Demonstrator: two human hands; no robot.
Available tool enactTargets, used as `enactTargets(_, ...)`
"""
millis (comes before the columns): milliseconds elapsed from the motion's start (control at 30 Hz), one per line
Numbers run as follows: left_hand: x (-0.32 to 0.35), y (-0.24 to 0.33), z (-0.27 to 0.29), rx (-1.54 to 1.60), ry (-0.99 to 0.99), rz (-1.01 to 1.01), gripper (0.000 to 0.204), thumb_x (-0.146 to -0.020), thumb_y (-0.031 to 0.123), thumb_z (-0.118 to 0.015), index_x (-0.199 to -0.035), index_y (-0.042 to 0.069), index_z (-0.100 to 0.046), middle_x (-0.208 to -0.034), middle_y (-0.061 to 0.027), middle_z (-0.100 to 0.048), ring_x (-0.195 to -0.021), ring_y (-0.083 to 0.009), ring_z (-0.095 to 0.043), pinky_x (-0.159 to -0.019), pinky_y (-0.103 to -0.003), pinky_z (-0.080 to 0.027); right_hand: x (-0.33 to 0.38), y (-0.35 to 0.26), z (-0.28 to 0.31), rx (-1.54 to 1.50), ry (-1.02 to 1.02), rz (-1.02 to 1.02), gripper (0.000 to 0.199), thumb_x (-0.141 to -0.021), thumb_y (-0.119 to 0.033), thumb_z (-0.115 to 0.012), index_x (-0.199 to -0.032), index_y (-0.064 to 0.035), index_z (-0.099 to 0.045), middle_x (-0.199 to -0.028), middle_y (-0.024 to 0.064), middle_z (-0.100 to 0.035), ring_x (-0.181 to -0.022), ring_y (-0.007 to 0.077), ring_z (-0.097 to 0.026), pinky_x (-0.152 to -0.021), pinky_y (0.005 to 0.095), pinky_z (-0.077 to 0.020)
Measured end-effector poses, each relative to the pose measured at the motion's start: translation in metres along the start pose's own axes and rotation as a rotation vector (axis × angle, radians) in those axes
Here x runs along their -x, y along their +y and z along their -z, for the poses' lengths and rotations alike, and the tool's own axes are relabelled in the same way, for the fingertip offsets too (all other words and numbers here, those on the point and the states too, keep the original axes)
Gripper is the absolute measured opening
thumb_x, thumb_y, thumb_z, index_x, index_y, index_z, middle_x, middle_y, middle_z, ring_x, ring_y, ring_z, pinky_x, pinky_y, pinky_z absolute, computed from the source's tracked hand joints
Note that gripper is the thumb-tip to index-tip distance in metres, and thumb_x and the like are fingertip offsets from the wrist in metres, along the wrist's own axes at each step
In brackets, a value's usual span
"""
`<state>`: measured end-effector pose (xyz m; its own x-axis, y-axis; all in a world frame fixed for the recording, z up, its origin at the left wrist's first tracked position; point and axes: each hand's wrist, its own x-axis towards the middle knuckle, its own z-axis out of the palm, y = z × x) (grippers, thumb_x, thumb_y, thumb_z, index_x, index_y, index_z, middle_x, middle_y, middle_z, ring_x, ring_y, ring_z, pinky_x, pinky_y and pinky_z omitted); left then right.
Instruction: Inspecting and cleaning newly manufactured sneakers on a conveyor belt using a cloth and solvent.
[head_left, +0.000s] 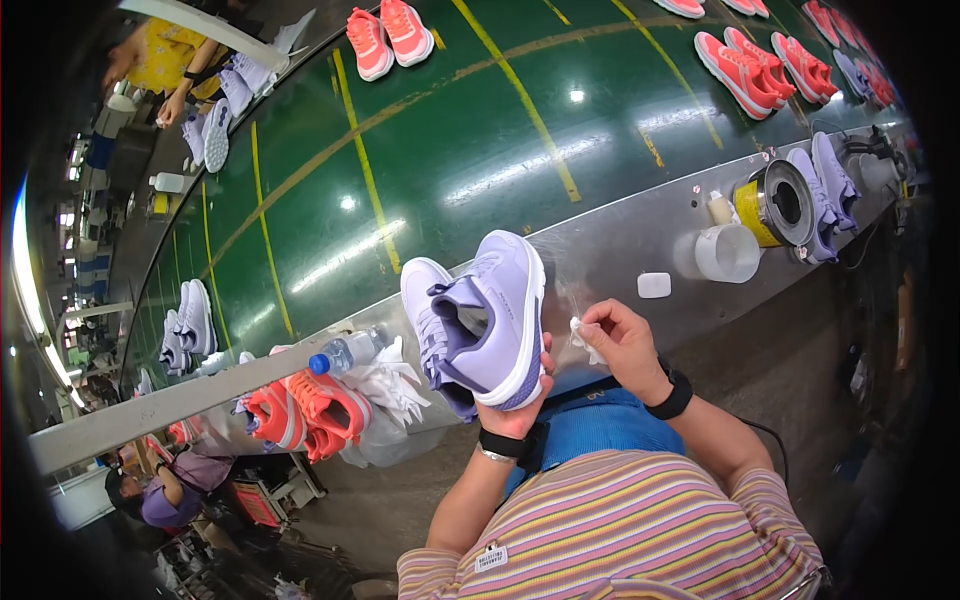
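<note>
My left hand (pixel 512 415) is closed round the heel and sole of a lavender sneaker (pixel 505 300) with a white midsole, its collar opening toward me. A second lavender sneaker (pixel 425 325) sits right beside it on the left, partly hidden by the first. To the right of the shoes, my right hand (pixel 622 345) pinches a small crumpled white cloth (pixel 580 335) between thumb and fingers. The cloth is apart from the held sneaker.
The metal bench edge (pixel 640 235) carries a plastic tub (pixel 727 253), a round can (pixel 780 205) and a white square (pixel 654 285). A bottle (pixel 345 352), white gloves (pixel 390 385) and coral sneakers (pixel 335 405) lie left. Beyond runs a green conveyor belt (pixel 450 150). Other people work at left.
</note>
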<state>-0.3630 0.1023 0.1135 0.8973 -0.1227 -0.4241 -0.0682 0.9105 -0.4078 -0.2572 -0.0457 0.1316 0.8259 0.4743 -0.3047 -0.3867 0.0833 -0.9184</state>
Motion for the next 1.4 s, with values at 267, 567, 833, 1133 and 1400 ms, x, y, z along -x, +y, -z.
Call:
enactTargets(267,0.005,0.007,0.022,-0.033,0.072,-0.144,0.06,-0.081,0.042,-0.047,-0.128,0.006,-0.036,-0.124,-0.0189,-0.043,-0.106,-0.0312,-0.049,-0.072,-0.043,-0.049,-0.002,-0.004,-0.025,0.191,-0.192,0.108,0.008,-0.077,-0.007,-0.064,-0.083,-0.0039,-0.06,-0.081,0.0026,-0.055,-0.074,0.01,-0.05,-0.068,0.0235,-0.0396)
enactTargets(567,0.004,0.013,0.049,0.074,0.014,-0.056,0.054,-0.08,0.043,-0.049,-0.125,0.014,-0.041,-0.119,-0.0115,-0.046,-0.093,-0.0318,-0.048,-0.067,-0.04,-0.046,-0.043,0.017,-0.033,0.313,-0.215,0.192,0.009,-0.072,-0.01,-0.067,-0.076,-0.0043,-0.062,-0.075,0.0067,-0.055,-0.073,0.0183,-0.053,-0.063,0.0288,-0.041)
enactTargets(833,0.0,0.018,0.055,0.042,-0.06,0.005,0.062,-0.082,0.044,-0.049,-0.134,0.015,-0.031,-0.131,-0.0178,-0.036,-0.09,-0.0345,-0.049,-0.067,-0.045,-0.047,-0.096,0.037,-0.017,0.512,-0.084,0.187,0.011,-0.072,-0.011,-0.067,-0.075,-0.0025,-0.061,-0.072,0.0065,-0.053,-0.069,0.0175,-0.051,-0.063,0.0277,-0.041)
enactTargets(1133,-0.002,0.018,0.08,0.025,-0.079,0.023,0.059,-0.085,0.045,-0.045,-0.132,0.012,-0.033,-0.129,-0.0186,-0.04,-0.091,-0.0372,-0.051,-0.071,-0.048,-0.046,-0.147,0.05,-0.01,0.495,-0.035,0.172,0.012,-0.071,-0.013,-0.065,-0.072,-0.0025,-0.059,-0.07,0.0103,-0.055,-0.068,0.025,-0.053,-0.063,0.0354,-0.0423)
enactTargets(1400,-0.003,0.03,0.102,-0.006,-0.103,0.04,0.063,-0.086,0.046,-0.041,-0.134,0.008,-0.029,-0.133,-0.02,-0.035,-0.11,-0.0452,-0.044,-0.086,-0.056,-0.04,-0.152,0.013,0.025,0.669,0.037,0.23,0.005,-0.077,-0.008,-0.059,-0.08,-0.0043,-0.058,-0.074,0.0102,-0.052,-0.069,0.0273,-0.052,-0.063,0.034,-0.0418)
